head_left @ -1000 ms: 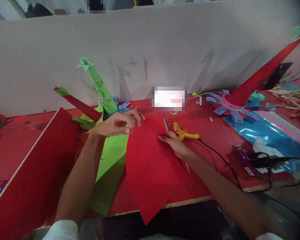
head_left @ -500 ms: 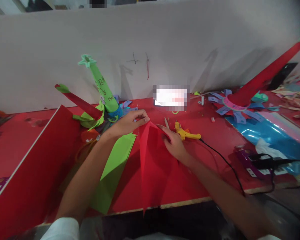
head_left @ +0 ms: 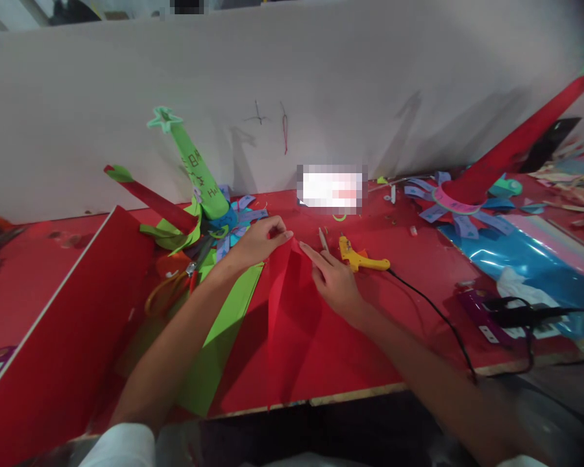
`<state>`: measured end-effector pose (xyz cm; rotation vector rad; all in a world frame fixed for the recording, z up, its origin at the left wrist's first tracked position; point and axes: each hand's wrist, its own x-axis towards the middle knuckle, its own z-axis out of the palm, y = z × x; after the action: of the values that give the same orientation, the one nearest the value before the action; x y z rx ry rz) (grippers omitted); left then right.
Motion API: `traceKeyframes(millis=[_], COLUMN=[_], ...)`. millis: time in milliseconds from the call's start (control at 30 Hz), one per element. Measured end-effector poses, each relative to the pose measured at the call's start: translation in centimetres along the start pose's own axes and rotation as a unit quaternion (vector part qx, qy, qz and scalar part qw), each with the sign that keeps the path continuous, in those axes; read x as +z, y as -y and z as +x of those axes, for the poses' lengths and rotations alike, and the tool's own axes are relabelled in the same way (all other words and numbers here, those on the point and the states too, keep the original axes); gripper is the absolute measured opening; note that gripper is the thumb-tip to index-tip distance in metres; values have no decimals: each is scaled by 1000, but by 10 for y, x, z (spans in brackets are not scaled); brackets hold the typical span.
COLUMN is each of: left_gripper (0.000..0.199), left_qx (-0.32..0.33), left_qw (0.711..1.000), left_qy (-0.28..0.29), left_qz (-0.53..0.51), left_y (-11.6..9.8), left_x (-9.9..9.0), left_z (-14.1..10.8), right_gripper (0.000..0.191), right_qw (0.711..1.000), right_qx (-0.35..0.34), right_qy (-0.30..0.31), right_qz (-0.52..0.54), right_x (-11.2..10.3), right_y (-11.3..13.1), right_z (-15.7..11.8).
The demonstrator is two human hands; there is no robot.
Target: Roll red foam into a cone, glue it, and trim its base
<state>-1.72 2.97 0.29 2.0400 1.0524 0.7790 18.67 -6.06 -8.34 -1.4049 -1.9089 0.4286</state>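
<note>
Paper [head_left: 296, 318], red and folded to a narrow tip, stands at the centre of the head view, over the near part of the red tabletop [head_left: 399, 324]. The left hand [head_left: 255, 245] pinches its far tip between thumb and index finger. The right hand [head_left: 340, 290] touches it just right of that tip, index finger stretched out and thumb apart from it; whether the other fingers press the sheet, I cannot tell.

Just right and far of the right hand lie a pale pointed stick [head_left: 323, 239] and a yellow glue gun [head_left: 363, 258]. Light-green paper [head_left: 228, 318] lies to the left, partly under the left forearm. Farther left, 2 paper cones lean: 1 green with a star top [head_left: 202, 172], 1 red with green leaves [head_left: 160, 209]. A large red cone [head_left: 520, 139] tilts at far right.
</note>
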Motion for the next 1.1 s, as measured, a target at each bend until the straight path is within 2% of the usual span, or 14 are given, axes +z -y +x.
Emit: traceKeyframes(millis=[100, 333, 533, 700, 800, 900, 967, 1033, 1100], left_gripper=[28, 26, 31, 30, 28, 23, 23, 32, 37], left_qx=[-15, 2, 25, 27, 26, 24, 28, 30, 15], left_qw=[1000, 997, 996, 995, 996, 996, 992, 985, 983], left_qy=[-15, -42, -66, -74, -60, -24, 35, 96, 114], left_qz=[-15, -69, -57, -55, -57, -88, -116, -138, -142], left_y=[8, 11, 8, 8, 8, 9, 10, 9, 8], left_x=[6, 14, 23, 39, 48, 48, 42, 32, 22], left_z=[2, 3, 4, 1, 0, 0, 1, 1, 0], right_gripper=[61, 38, 31, 36, 35, 31, 29, 27, 26], right_qw=[1000, 976, 943, 885, 865, 860, 854, 844, 833], right_qx=[-11, -32, 38, 115, 146, 164, 172, 180, 187], right_qy=[3, -8, -6, 23, 14, 12, 12, 4, -2], right_qz=[16, 214, 331, 451, 480, 484, 492, 505, 520], right_x=[-2, -11, -9, -3, 1, 3, 2, 2, 1], right_y=[5, 14, 6, 4, 4, 1, 0, -1, 0], right_z=[-1, 4, 12, 13, 13, 14, 15, 16, 16])
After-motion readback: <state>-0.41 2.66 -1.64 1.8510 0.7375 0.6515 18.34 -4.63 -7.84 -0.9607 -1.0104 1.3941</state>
